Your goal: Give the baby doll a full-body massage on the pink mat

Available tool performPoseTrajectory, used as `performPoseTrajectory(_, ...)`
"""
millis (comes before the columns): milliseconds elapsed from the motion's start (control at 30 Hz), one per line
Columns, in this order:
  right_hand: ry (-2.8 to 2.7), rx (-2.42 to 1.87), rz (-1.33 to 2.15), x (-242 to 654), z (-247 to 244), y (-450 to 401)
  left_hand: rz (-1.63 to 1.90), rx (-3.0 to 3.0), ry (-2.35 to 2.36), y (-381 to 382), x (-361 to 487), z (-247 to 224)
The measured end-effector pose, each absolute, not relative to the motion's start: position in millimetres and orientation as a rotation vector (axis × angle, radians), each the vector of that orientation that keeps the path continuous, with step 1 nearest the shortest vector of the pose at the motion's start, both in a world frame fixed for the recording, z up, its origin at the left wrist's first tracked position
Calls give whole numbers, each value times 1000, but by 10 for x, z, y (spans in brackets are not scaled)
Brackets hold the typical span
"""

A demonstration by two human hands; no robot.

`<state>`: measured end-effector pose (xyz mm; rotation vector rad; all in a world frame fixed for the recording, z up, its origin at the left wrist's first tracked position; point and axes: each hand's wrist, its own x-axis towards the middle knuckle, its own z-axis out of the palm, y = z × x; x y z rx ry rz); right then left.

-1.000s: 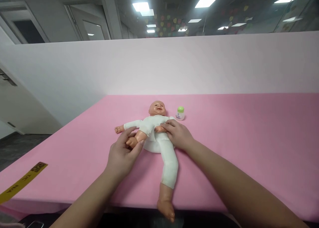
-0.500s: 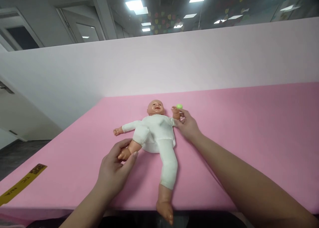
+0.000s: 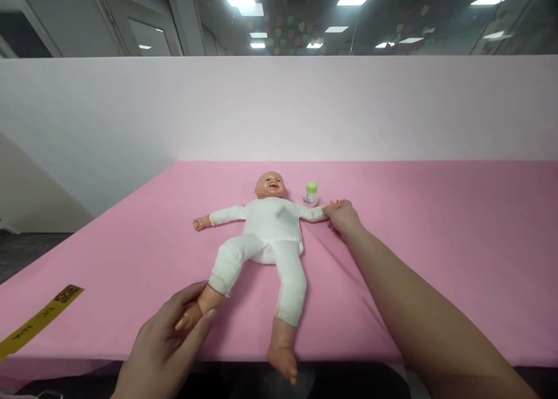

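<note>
A baby doll (image 3: 274, 221) with a white cloth body lies on its back, head toward the far side. My left hand (image 3: 168, 335) is wrapped round the doll's foot at the lower left, thumb on one side and fingers on the other. The doll's arm on the right is stretched out sideways, and my right hand (image 3: 344, 218) grips it at the wrist. Just beyond that arm, beside the head, stands a small bottle (image 3: 311, 195) with a green cap. The doll's other leg reaches over the table's near edge.
The doll lies on a pink table (image 3: 436, 230) backed by a white partition (image 3: 305, 108). A yellow label strip (image 3: 41, 320) is stuck at the near left.
My left hand has drawn the doll's bent leg down and left, straightening it. My right hand has pulled the doll's arm outward to the right, and the bottle now shows fully.
</note>
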<state>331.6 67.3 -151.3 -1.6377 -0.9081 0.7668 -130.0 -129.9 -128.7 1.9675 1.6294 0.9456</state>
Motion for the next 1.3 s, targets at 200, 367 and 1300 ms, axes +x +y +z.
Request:
performPoseTrajectory(200,-1033,-1550,513,3058,-1313,520,1056,1983,1570,-1192,-1129,-1074)
performPoseTrajectory(367,-1409,-1409,310,2490,-1158,304,1130,2018,1505,-917,-857,-883)
performPoseTrajectory(1300,-1051,-1466,567,3103,-1356,616,1206,1946,1564,-959,-892,-1086)
